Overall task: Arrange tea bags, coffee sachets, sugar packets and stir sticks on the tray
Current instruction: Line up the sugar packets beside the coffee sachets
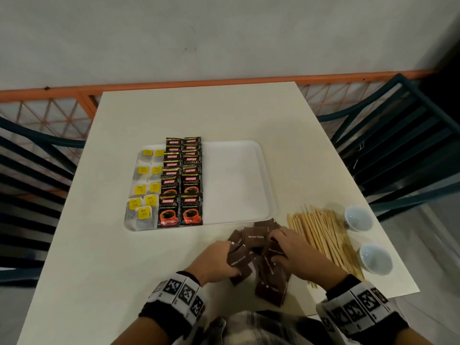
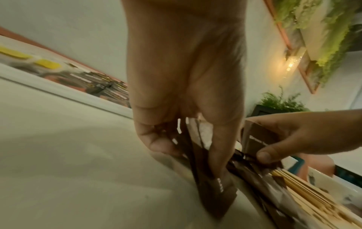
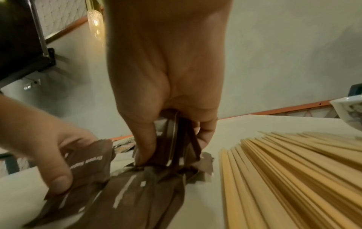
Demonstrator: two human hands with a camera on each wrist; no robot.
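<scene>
Brown sugar packets (image 1: 257, 255) are grasped in both the left hand (image 1: 214, 261) and right hand (image 1: 298, 255), gathered on the bench (image 1: 82, 245) just before the tray (image 1: 267, 185). Sugar seems the step in hand; next, squaring and carrying to the tray's bare right half, past tea bags (image 1: 144, 188) and coffee sachets (image 1: 181, 183). Stir sticks (image 1: 323, 235) and two cups (image 1: 358, 217) crowd the right.

It looked like a café or small eatery. A cream table (image 1: 224, 115) stood between dark slatted chairs (image 1: 403, 135) against a plain wall with an orange-framed lattice rail (image 1: 62, 105), and a glowing hanging lamp (image 3: 95, 23) and wall-mounted greenery (image 2: 329, 35) gave it a decorated dining-room feel. The supplies pointed the same way: a white serving tray (image 1: 236, 170) with rows of instant coffee sachets (image 1: 180, 185) and tea bags (image 1: 144, 190), brown sugar packets (image 1: 256, 239), a heap of wooden stir sticks (image 1: 323, 235) and two small cups (image 1: 358, 217).
</scene>
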